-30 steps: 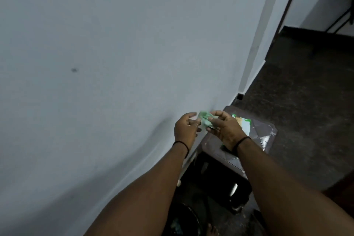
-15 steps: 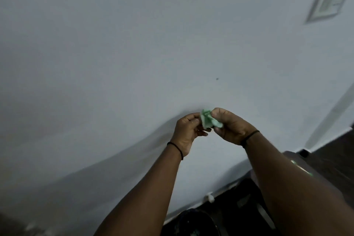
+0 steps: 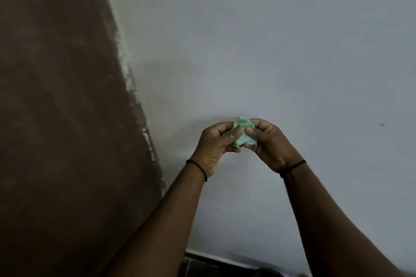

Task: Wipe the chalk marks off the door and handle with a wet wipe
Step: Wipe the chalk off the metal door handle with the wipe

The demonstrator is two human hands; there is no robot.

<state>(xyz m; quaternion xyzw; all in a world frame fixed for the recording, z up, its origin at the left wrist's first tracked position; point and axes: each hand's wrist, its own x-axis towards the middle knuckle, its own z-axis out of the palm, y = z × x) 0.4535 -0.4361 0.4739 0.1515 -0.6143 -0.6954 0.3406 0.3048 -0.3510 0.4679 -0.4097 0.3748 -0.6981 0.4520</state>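
Fingers (image 3: pixel 229 136) of the left hand (image 3: pixel 213 141) clamped on one side of a small crumpled green wet wipe (image 3: pixel 243 132); fingers of the right hand (image 3: pixel 270 144) clamped on the other side, thumb on top. Wipe bunched between both hands, held up in front of a pale wall (image 3: pixel 270 40), touching no surface. Thin dark bands at both wrists. Brown door (image 3: pixel 56 108) off to the left, well apart from the wipe, rough white smears along its edge; handle not in view. Likely risks: tearing the thin wipe by pulling too hard while spreading it, dropping it on letting go with one hand, or rubbing with a tight wad that smears chalk. No readable writing or brand anywhere.
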